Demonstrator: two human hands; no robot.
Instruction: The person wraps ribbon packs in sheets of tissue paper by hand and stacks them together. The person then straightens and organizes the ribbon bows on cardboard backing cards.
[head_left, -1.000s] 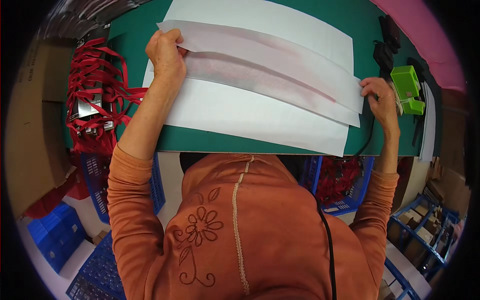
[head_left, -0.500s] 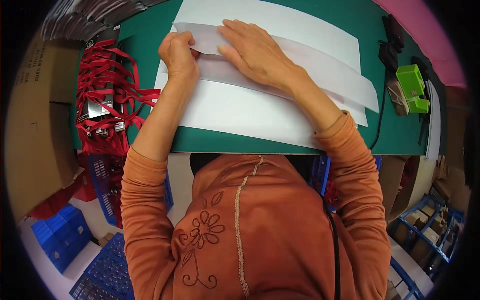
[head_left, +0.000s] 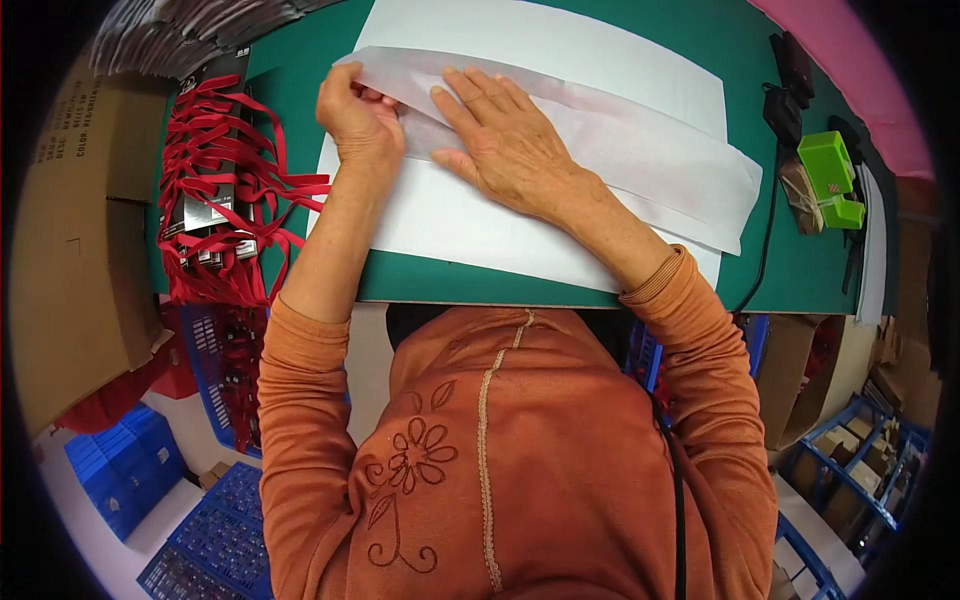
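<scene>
A long strip of thin, translucent white tissue paper (head_left: 660, 150) lies folded lengthwise over larger white paper sheets (head_left: 460, 225). My left hand (head_left: 360, 120) is closed on the strip's left end, fingers curled around its edge. Flat on the middle of the strip rests my right hand (head_left: 505, 145), its fingers stretched out and pointing up and left. The tissue paper's right end hangs past the white sheets onto the green tabletop (head_left: 440, 282).
Red ribbons (head_left: 220, 185) lie with black cards left of the paper. On the right are a green plastic holder (head_left: 826, 165) and a black cable (head_left: 768, 240). A cardboard box (head_left: 90, 230) stands at the left edge; blue crates (head_left: 215, 535) are below.
The tissue paper's upper layer has come down over the lower one, so its right end looks wider and flatter. My right hand has shifted slightly downward, fingers still flat.
</scene>
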